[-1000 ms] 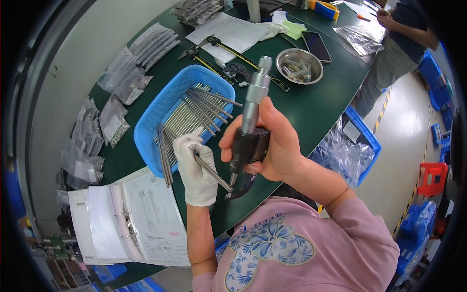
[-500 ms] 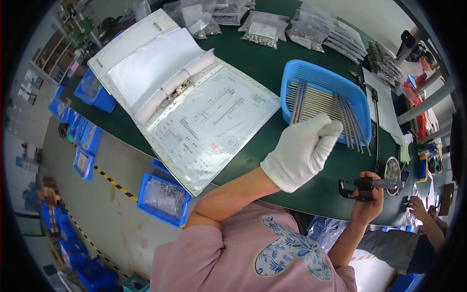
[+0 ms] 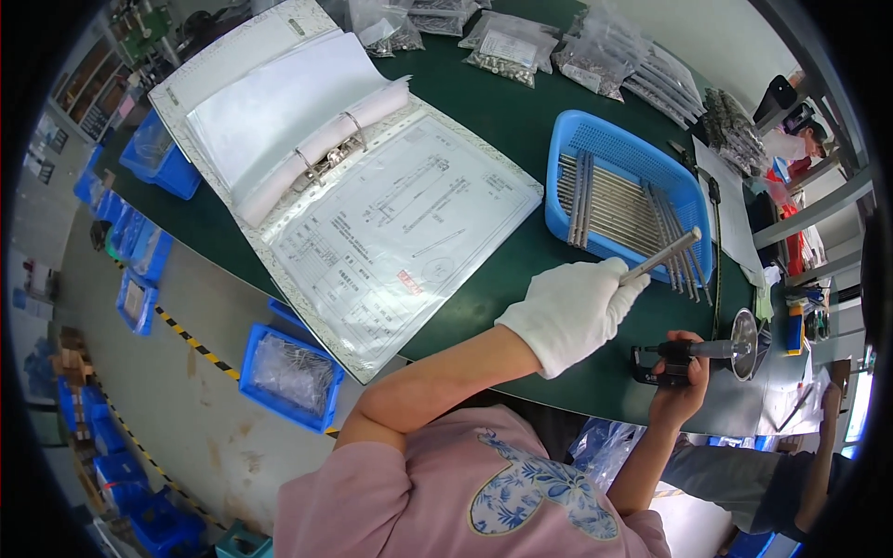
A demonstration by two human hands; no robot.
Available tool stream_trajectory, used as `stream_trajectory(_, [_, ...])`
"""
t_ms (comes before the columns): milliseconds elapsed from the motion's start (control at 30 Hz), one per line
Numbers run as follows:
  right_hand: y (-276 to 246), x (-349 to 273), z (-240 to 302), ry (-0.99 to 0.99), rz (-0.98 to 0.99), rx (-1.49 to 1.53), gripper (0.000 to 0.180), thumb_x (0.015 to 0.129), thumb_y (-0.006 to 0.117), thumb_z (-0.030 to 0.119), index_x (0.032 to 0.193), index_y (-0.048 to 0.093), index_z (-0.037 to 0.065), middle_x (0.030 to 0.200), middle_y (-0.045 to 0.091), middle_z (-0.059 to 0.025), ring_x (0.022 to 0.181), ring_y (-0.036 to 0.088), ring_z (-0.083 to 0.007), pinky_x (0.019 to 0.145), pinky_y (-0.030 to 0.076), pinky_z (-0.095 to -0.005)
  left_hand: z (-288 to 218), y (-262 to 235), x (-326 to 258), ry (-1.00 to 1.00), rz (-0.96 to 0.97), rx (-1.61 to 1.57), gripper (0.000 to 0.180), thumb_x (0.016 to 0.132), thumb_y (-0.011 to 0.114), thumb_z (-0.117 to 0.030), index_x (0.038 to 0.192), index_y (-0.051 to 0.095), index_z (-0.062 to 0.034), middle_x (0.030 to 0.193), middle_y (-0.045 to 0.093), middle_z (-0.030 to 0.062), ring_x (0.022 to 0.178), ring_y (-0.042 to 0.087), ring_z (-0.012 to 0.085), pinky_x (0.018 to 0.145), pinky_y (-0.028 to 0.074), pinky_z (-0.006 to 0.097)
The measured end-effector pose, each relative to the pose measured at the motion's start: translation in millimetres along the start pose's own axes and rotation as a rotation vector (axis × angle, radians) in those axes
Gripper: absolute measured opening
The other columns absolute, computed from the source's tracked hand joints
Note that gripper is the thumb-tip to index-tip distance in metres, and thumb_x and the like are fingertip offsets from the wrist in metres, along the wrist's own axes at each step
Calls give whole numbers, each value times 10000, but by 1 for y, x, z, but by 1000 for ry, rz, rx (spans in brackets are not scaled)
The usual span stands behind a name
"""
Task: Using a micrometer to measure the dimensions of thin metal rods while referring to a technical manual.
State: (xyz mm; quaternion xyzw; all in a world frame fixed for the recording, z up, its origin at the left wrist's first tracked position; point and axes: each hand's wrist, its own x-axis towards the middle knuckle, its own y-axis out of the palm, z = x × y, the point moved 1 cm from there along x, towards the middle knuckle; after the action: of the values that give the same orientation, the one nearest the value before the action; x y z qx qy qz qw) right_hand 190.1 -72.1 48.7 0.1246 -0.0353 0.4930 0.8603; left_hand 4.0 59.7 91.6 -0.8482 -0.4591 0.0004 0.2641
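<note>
My left hand (image 3: 579, 312), in a white glove, is closed round a slim metal rod (image 3: 672, 251). The rod slants up and right, its far end over the near edge of a blue plastic basket (image 3: 558, 200). Many more metal rods (image 3: 609, 209) lie in that basket; some lean on its rim. Lower right, my bare right hand (image 3: 681, 386) grips a dark digital micrometer (image 3: 677, 361) with a grey thimble. Rod and micrometer are apart. Left of the basket, a ring binder (image 3: 270, 237) lies spread, a technical drawing (image 3: 419, 223) on its right page.
A round metal dish (image 3: 744, 344) stands beside the micrometer. Bagged metal parts (image 3: 510, 46) line the table's back. A white sheet (image 3: 730, 205) lies right of the basket. Blue bins (image 3: 290, 377) stand on the floor at left. Another person's arm (image 3: 819, 456) shows at far right.
My left hand has turned, and the rod now shows pointing up and right from it; it was not visible before. My right hand with the micrometer appears slightly further left.
</note>
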Motion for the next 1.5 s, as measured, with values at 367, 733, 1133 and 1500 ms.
stream_trajectory(367, [7, -7, -6, -116, -117, 74, 438, 769, 429, 317, 1041, 424, -26, 953, 519, -216, 515, 483, -155, 487, 415, -239, 32, 24, -10, -80, 61, 69, 289, 889, 416, -273, 810, 507, -10, 548, 533, 109, 523, 559, 249, 500, 431, 334])
stream_trajectory(733, [8, -17, -3, 191, 8, 561, 393, 800, 410, 296, 1071, 411, 11, 950, 467, -167, 469, 430, -157, 428, 339, -265, -1, 39, 9, -296, 337, -1084, 373, 911, 317, -396, 729, 405, -82, 496, 505, 65, 340, 376, 73, 329, 285, 180])
stream_trajectory(1133, [38, -15, 38, 140, 99, 756, 650, 809, 245, 577, 829, 484, -27, 709, 512, -186, 383, 381, -145, 325, 304, -220, -7, 47, 5, -602, 369, -1475, 350, 924, 286, -375, 674, 360, -142, 475, 258, -33, 294, 138, 53, 298, 170, 186])
stream_trajectory(1500, [3, -41, 27, 59, 55, 687, 641, 812, 326, 583, 935, 543, -8, 806, 586, -153, 490, 463, -101, 372, 318, -186, -5, 45, -19, -497, 582, -1681, 216, 901, 393, -216, 831, 505, -45, 585, 349, 10, 417, 289, 94, 476, 342, 230])
